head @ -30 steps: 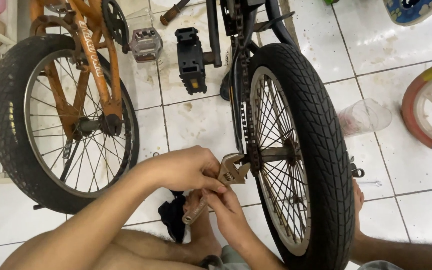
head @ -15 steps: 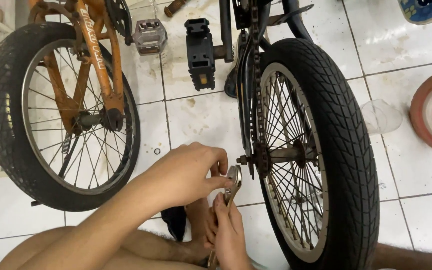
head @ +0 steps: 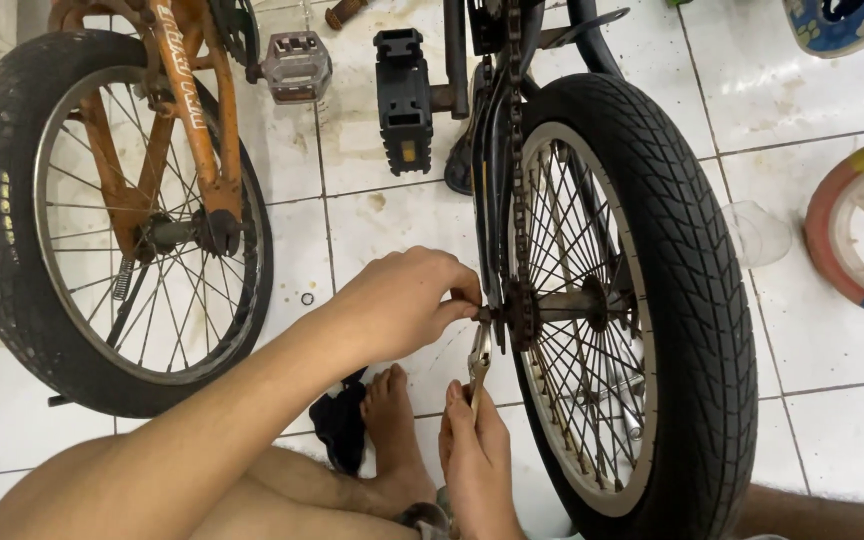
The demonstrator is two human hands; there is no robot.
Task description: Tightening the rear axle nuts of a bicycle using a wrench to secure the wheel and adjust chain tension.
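1. The left hand reaches from the lower left, its fingers pressed together and pinching at the axle end of the black bicycle's rear wheel.
2. The right hand comes up from below, fingers curled round the handle of a metal wrench; the wrench stands nearly upright, its head just under the axle end.
3. The chain runs down to the sprocket beside the left fingertips.
4. A bare foot rests on the white tiled floor between the hands.
5. An orange bicycle's wheel stands to the left; a small ring lies on the tiles beside it.
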